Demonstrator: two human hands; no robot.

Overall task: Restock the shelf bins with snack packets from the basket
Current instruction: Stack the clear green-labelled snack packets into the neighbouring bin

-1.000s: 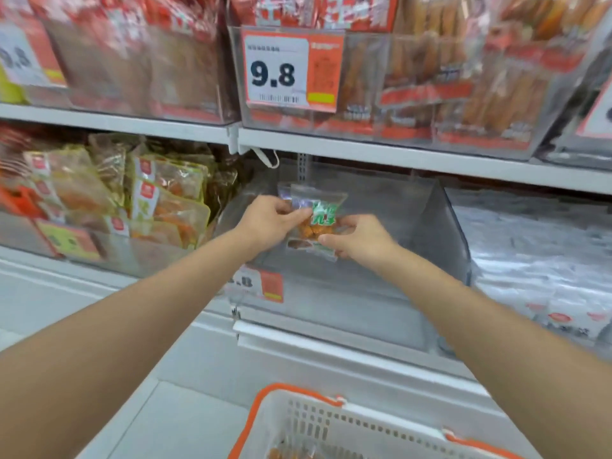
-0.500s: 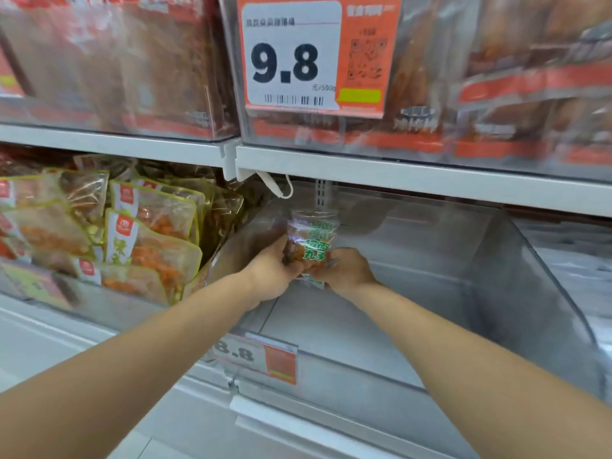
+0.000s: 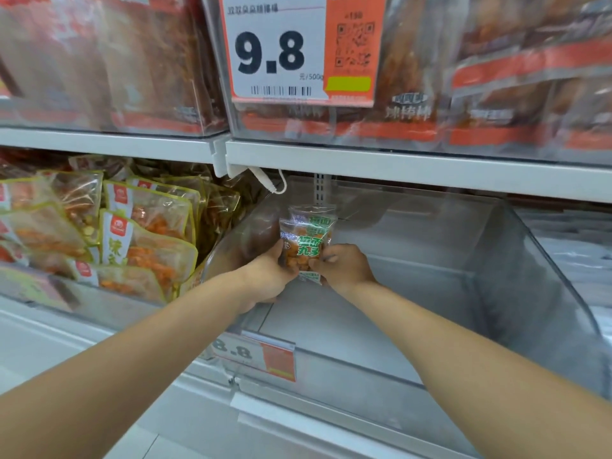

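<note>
A small clear snack packet [image 3: 306, 241] with green lettering and orange pieces stands upright deep inside a clear plastic shelf bin [image 3: 516, 270], near its left wall. My left hand [image 3: 268, 276] grips the packet's left side. My right hand [image 3: 344, 268] pinches its right lower edge. A second like packet seems to sit just behind the first. The basket is out of view.
The bin on the left [image 3: 109, 293] is full of yellow-edged snack packets [image 3: 149, 240]. The shelf above [image 3: 397, 164] carries bins of red-labelled packets and a 9.8 price tag [image 3: 298, 51]. A smaller price tag [image 3: 255, 354] hangs on my bin's front lip.
Both hands carried the packet from the bin's front deeper in and stood it upright. The camera moved closer and the basket dropped out of view.
</note>
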